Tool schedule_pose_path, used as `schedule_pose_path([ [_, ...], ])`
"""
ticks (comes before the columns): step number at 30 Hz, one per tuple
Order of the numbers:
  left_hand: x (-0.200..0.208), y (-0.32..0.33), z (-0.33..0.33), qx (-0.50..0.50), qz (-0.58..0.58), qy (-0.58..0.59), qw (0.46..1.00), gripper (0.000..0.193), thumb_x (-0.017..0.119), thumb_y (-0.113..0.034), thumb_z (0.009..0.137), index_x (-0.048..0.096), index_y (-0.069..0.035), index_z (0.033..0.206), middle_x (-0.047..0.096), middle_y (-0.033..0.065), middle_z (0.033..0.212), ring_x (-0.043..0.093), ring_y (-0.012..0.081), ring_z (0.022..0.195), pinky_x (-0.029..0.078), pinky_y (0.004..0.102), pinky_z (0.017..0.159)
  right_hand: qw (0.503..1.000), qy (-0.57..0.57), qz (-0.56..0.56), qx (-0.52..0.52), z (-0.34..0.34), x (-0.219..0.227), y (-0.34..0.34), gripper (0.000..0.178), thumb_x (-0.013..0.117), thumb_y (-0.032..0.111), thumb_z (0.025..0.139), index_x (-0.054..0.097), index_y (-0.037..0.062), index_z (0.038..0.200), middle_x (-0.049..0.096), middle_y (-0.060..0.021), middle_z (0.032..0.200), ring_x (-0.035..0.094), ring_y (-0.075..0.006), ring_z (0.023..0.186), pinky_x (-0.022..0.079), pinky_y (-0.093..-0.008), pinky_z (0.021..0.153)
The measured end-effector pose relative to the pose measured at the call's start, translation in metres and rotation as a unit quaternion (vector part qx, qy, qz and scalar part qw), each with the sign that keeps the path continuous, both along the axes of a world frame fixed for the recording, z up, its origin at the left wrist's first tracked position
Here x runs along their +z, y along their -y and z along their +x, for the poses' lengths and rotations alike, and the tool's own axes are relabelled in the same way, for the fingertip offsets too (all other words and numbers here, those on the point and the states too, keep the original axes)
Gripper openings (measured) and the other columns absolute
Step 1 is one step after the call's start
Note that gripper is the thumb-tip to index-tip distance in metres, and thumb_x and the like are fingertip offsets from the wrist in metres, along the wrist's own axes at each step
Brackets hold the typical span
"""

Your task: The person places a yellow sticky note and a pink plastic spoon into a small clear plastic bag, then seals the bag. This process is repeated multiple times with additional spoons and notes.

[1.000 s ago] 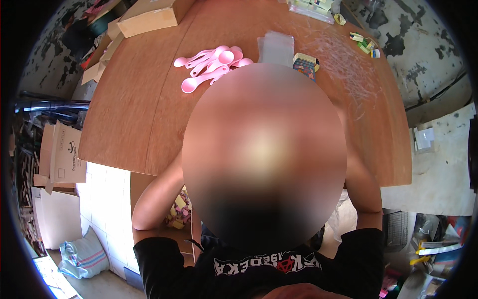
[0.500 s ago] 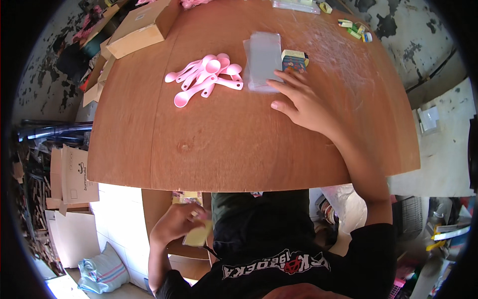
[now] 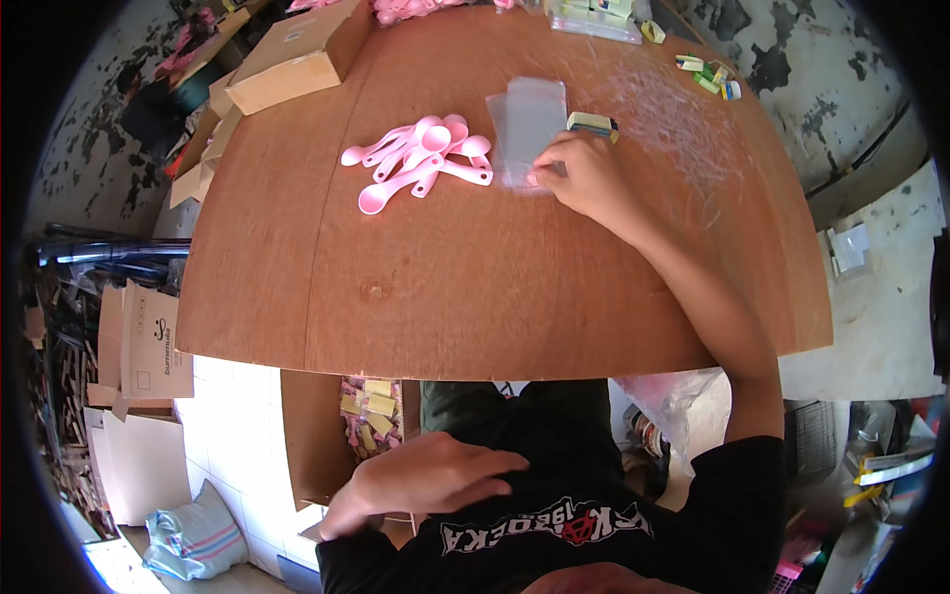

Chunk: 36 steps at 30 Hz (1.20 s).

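Observation:
My right hand (image 3: 589,176) reaches over the table, its thumb and forefinger pinched at the near right corner of a stack of clear plastic bags (image 3: 529,114). A small printed box (image 3: 592,122) shows just beyond the knuckles, partly hidden by that hand. To the left of the bags lies a loose pile of pink measuring spoons (image 3: 427,139), bowls and handles crossing. My left hand (image 3: 435,475) is held low in front of my shirt, off the table, fingers stretched out and nothing in it.
Below the table edge at left, an open carton (image 3: 322,436) contains several small packets (image 3: 371,421). A cardboard box (image 3: 297,59) sits at the far left of the table. Tangled clear strands (image 3: 683,129), small boxes (image 3: 708,74) and more bags (image 3: 594,25) lie at the far right.
My left hand has come away from the carton below the table, rightward to my shirt; the yellowish packet by it is gone from view. My right fingers have drawn together on the bag corner.

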<state>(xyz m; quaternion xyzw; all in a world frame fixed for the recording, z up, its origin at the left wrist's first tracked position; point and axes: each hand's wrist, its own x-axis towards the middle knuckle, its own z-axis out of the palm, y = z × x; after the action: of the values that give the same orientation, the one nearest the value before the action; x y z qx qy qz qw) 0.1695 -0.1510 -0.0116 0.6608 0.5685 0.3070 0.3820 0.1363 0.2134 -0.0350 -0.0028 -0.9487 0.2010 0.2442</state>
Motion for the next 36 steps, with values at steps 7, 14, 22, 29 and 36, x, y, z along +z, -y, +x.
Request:
schedule_pose_path([
  [7, 0.05, -0.063, -0.035, -0.012, 0.112, -0.163, 0.98, 0.024, 0.065, -0.024, 0.092, 0.068, -0.006, 0.108, 0.072, 0.0104, 0.094, 0.068, 0.0278, 0.064, 0.057, 0.0367, 0.059, 0.998, -0.015, -0.063, -0.019, -0.016, -0.008, -0.01, 0.011, 0.072, 0.015, 0.075, 0.073, 0.0038, 0.077, 0.069, -0.0123, 0.082, 0.065, -0.0309, 0.073, 0.05, -0.0405, 0.068],
  [14, 0.009, -0.149, -0.131, 0.217, 0.086, -0.383, 0.894, 0.03, 0.063, -0.012, 0.087, 0.064, -0.003, 0.115, 0.064, 0.0184, 0.111, 0.064, 0.0347, 0.095, 0.051, 0.0434, 0.084, 0.999, -0.042, -0.015, -0.021, -0.008, -0.012, -0.013, 0.013, 0.063, 0.01, 0.083, 0.071, 0.0005, 0.084, 0.068, -0.0142, 0.085, 0.065, -0.0289, 0.08, 0.049, -0.0388, 0.071],
  [22, -0.012, -0.174, -0.139, 0.22, 0.153, -0.392, 0.88, 0.036, 0.063, -0.01, 0.086, 0.062, -0.002, 0.121, 0.058, 0.0219, 0.106, 0.063, 0.0367, 0.093, 0.05, 0.0444, 0.082, 0.953, -0.107, -0.241, -0.151, -0.011, -0.006, -0.027, 0.021, 0.063, 0.022, 0.09, 0.07, 0.0012, 0.089, 0.069, -0.0112, 0.079, 0.064, -0.0219, 0.072, 0.048, -0.0356, 0.067],
  [29, 0.006, -0.177, -0.134, 0.359, 0.317, -0.346, 0.807, 0.036, 0.067, -0.004, 0.079, 0.062, -0.004, 0.115, 0.061, 0.0191, 0.1, 0.062, 0.0368, 0.092, 0.046, 0.0478, 0.089, 0.985, -0.04, -0.17, -0.009, 0.012, 0.041, -0.009, 0.022, 0.066, 0.02, 0.091, 0.069, -0.0017, 0.091, 0.068, -0.008, 0.079, 0.06, -0.0118, 0.071, 0.048, -0.0295, 0.066],
  [36, 0.039, -0.136, -0.121, 0.304, 0.339, -0.181, 0.871, 0.018, 0.071, 0.001, 0.077, 0.067, -0.003, 0.094, 0.067, 0.0127, 0.101, 0.065, 0.0253, 0.099, 0.048, 0.0405, 0.092, 0.974, 0.06, -0.192, 0.105, 0.036, 0.074, 0.007, 0.019, 0.064, 0.015, 0.092, 0.07, -0.0019, 0.1, 0.071, -0.0111, 0.095, 0.064, -0.0178, 0.085, 0.051, -0.031, 0.075],
])
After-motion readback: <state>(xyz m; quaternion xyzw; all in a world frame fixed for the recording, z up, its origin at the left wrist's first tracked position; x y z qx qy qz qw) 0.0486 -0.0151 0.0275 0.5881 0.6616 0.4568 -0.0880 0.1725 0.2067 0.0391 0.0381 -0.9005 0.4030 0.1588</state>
